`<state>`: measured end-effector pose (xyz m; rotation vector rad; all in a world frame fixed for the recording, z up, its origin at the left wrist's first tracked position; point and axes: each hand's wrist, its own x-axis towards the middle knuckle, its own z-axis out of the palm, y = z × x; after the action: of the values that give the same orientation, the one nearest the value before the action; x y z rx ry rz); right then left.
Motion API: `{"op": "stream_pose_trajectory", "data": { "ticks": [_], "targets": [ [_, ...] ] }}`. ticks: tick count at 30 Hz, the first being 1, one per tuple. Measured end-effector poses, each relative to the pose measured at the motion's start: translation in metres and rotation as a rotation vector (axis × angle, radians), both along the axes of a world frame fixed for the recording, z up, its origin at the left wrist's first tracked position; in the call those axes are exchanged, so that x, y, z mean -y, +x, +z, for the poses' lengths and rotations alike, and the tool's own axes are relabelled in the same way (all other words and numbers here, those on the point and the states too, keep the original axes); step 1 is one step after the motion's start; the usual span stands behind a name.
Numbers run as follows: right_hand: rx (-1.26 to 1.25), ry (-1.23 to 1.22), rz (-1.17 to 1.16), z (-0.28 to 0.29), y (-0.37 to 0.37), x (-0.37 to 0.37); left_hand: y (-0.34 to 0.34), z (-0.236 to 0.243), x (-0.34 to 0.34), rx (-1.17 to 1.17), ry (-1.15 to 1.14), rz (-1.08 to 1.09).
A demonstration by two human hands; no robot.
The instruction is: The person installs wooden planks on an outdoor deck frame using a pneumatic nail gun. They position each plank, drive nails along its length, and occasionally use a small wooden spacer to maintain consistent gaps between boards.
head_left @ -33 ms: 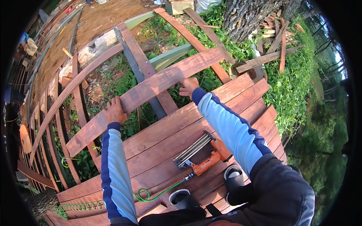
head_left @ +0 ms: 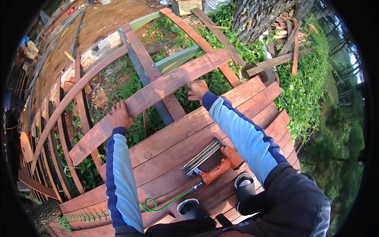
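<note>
A long reddish-brown wooden plank (head_left: 164, 90) lies slantwise across the joists (head_left: 170, 103), apart from the laid deck boards (head_left: 173, 144). My left hand (head_left: 120, 115) grips its near edge toward the left part, fingers over the top face. Farther right, my right hand (head_left: 198, 90) is closed at the same edge, with its fingertips partly hidden. Between my forearms an orange nail gun (head_left: 216, 170) with a strip magazine rests on the deck boards. A green air hose (head_left: 167, 204) runs from it to the left.
Open gaps between the joists show weeds and rubble. Another curved board (head_left: 79, 89) spans the frame at left. A tree trunk (head_left: 256, 19) and scrap timber (head_left: 290, 47) stand beyond the deck. My boots (head_left: 191, 207) are on the boards near the nail gun.
The plank's right end has shifted very slightly left, with my right hand still at its edge. The nail gun stays in place.
</note>
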<state>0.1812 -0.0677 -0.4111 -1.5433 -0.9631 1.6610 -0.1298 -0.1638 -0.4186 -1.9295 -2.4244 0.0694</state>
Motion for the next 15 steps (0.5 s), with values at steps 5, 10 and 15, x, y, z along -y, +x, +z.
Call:
{"op": "stream_pose_trajectory", "data": {
  "ticks": [5, 10, 15],
  "targets": [
    [0.346, 0.376, 0.540, 0.018, 0.064, 0.030, -0.007, -0.020, -0.032, -0.008, 0.003, 0.038],
    [0.529, 0.256, 0.632, 0.028, 0.154, 0.090, -0.017, -0.039, -0.046, -0.002, 0.056, 0.039],
    [0.484, -0.001, 0.702, 0.037, 0.189, 0.151, -0.012, -0.059, -0.052, 0.164, 0.037, 0.137]
  ]
}}
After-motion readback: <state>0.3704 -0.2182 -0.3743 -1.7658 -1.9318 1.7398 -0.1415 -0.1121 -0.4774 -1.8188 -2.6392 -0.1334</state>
